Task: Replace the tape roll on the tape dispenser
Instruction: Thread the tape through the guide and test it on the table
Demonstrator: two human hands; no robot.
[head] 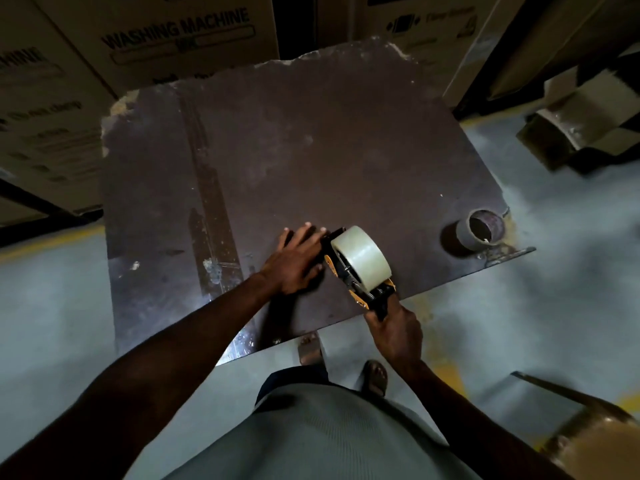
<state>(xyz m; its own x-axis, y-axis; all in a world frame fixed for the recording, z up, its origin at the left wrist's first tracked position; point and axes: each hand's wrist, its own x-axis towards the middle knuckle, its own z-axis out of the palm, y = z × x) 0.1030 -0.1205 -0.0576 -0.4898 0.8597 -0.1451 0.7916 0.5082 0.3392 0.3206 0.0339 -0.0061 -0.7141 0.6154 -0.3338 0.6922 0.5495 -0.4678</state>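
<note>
1. Head view looks straight down on a dark, scuffed table (284, 150) with chipped, pale corners at its far edge.
2. Your right hand (394, 336) is curled tight round the handle of the tape dispenser (360, 287), which sits at the table's near edge, black and yellow, handle hidden inside your grip.
3. Seated on the dispenser is a full tape roll (362, 258), pale, glossy and cylindrical, its core turned away from you.
4. Your left hand (298, 261) lies flat with fingers straight, pressing on the table and touching the dispenser's front end; what lies under the fingertips is hard to make out.
5. Well apart, by the right corner, stands an empty cardboard core (479, 230), a brown tube with nothing inside but shadow.
6. Cartons (166, 39) printed "WASHING MACHINE" rise behind the table, cut off by the frame.
</note>
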